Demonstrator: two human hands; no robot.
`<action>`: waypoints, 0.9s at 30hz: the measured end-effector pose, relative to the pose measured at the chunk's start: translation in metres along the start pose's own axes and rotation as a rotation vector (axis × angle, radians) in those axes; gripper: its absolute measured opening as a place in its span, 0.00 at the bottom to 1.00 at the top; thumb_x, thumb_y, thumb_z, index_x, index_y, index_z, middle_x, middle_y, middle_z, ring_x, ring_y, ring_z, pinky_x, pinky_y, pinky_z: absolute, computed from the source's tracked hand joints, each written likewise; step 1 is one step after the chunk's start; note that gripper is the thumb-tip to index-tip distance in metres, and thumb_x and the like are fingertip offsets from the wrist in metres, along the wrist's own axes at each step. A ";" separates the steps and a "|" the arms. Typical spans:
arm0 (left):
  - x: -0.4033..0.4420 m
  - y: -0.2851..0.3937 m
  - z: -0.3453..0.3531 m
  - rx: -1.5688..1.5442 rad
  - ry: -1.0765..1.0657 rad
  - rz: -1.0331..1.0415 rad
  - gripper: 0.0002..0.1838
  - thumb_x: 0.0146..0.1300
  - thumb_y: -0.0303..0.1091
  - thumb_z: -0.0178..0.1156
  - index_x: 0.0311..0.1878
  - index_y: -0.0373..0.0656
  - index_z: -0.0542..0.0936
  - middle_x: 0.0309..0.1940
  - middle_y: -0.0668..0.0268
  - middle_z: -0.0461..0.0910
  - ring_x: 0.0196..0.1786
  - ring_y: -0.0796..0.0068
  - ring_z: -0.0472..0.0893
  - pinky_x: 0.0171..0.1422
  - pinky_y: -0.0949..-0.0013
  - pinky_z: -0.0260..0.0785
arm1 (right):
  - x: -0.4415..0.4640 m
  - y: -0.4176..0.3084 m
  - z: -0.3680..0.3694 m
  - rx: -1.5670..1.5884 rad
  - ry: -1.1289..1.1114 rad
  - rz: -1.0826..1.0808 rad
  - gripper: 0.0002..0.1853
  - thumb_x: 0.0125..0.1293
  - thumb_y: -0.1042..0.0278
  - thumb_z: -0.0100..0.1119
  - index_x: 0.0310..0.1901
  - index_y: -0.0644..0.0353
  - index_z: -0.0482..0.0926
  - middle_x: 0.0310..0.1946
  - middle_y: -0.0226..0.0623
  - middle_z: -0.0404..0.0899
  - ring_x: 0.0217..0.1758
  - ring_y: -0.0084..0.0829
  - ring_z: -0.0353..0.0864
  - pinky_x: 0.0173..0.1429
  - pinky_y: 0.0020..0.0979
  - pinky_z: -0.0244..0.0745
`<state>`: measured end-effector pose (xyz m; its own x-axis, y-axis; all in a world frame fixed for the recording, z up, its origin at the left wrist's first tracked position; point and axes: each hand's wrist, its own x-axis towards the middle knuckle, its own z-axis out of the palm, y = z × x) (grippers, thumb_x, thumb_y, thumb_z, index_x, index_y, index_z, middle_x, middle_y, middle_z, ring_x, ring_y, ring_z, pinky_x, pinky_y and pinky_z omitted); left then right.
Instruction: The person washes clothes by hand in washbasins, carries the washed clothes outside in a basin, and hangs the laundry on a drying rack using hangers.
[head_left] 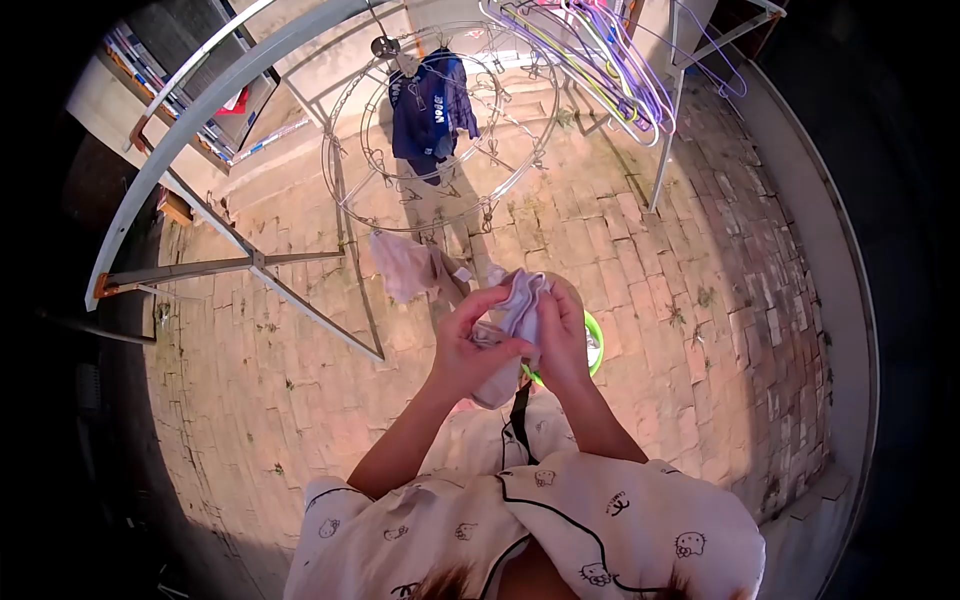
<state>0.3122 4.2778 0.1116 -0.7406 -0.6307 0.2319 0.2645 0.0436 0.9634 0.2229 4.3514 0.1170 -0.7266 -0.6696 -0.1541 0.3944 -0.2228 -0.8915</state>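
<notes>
Fingers (512, 349) of my left hand (460, 352) and my right hand (563, 345) are closed on a bunched pale lilac cloth (524, 303), gripping it from either side. I hold it in front of my body, above the brick floor (650, 300), with its folds gathered between my two hands and a looser part drooping below my left thumb. Just beyond my right hand, partly hidden by it, shows the rim of a bright green basin (599, 333) with something whitish inside.

Ahead of me is a round metal clip rack (345, 209), clips spaced about its rings. Dark blue garments (432, 115) with pale lettering hang at its far part, and a pale pink cloth (400, 268) hangs at its near edge, close to my left hand. Farther off to my right, purple, white and yellowish hangers (630, 85) crowd together. To my left stands a grey metal frame (215, 215), its legs crossing.
</notes>
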 end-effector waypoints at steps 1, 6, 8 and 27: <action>0.002 0.000 0.006 0.061 0.043 -0.001 0.13 0.56 0.25 0.58 0.45 0.35 0.72 0.39 0.65 0.76 0.45 0.83 0.73 0.48 0.79 0.65 | 0.004 0.000 -0.006 0.000 -0.024 0.052 0.08 0.65 0.69 0.43 0.37 0.61 0.71 0.26 0.25 0.72 0.26 0.11 0.67 0.28 0.14 0.63; 0.007 -0.014 0.006 0.024 0.188 -0.246 0.11 0.56 0.25 0.58 0.43 0.35 0.75 0.33 0.68 0.78 0.37 0.85 0.75 0.41 0.81 0.67 | 0.030 -0.012 -0.040 -0.051 -0.158 0.376 0.07 0.60 0.74 0.47 0.39 0.62 0.72 0.30 0.28 0.75 0.32 0.17 0.72 0.39 0.19 0.68; 0.009 -0.015 0.004 0.093 0.238 -0.283 0.10 0.56 0.24 0.58 0.43 0.35 0.75 0.33 0.68 0.78 0.36 0.83 0.75 0.40 0.79 0.67 | 0.041 -0.007 -0.044 -0.345 -0.239 -0.003 0.10 0.56 0.76 0.50 0.42 0.61 0.72 0.32 0.29 0.76 0.37 0.21 0.73 0.43 0.22 0.69; 0.060 -0.040 0.004 0.245 0.292 -0.120 0.08 0.57 0.20 0.52 0.41 0.35 0.74 0.38 0.63 0.75 0.38 0.83 0.72 0.42 0.78 0.68 | 0.183 -0.008 -0.020 -0.495 -0.647 -0.034 0.16 0.49 0.70 0.67 0.42 0.62 0.77 0.23 0.25 0.76 0.27 0.11 0.72 0.24 0.16 0.65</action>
<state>0.2552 4.2413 0.0877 -0.5410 -0.8348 0.1021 0.0057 0.1177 0.9930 0.0756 4.2446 0.0879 -0.2051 -0.9786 0.0181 -0.0266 -0.0129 -0.9996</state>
